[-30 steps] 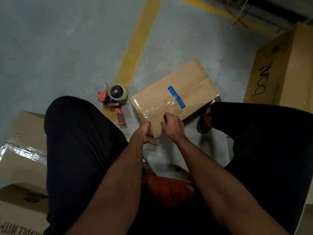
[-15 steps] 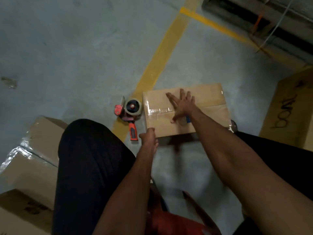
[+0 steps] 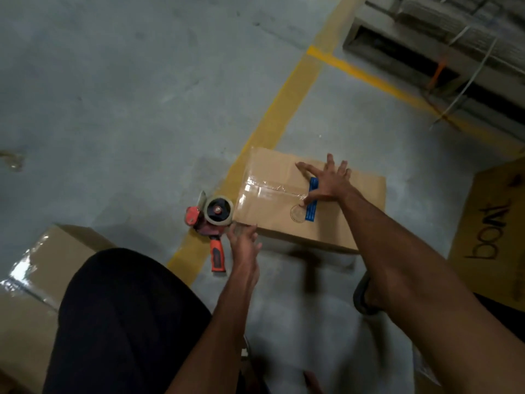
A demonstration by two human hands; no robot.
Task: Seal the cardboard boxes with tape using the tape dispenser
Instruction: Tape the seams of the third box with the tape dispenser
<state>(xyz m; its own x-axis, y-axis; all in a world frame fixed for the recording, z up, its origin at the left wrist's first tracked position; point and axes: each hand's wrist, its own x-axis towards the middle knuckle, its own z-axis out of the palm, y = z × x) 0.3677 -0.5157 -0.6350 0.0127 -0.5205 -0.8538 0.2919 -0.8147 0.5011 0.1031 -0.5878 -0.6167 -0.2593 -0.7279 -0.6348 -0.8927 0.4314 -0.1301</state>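
Nearest thing first: the left hand (image 3: 243, 242) is sitting at the box's near-left corner, just beside the tape dispenser (image 3: 211, 220), which is lying on the floor on the yellow line (image 3: 279, 109). It's blurry, so I can't tell whether those fingers are gripping the corner or just resting there. Further out, the right hand (image 3: 326, 184) is pressing flat on top of the cardboard box (image 3: 272, 217) with fingers spread apart, partly covering the blue label (image 3: 311, 210). I'd guess it's smoothing the clear tape (image 3: 267, 190) along the seam, so keep the palm sliding firmly outward while the other hand is bracing the box.
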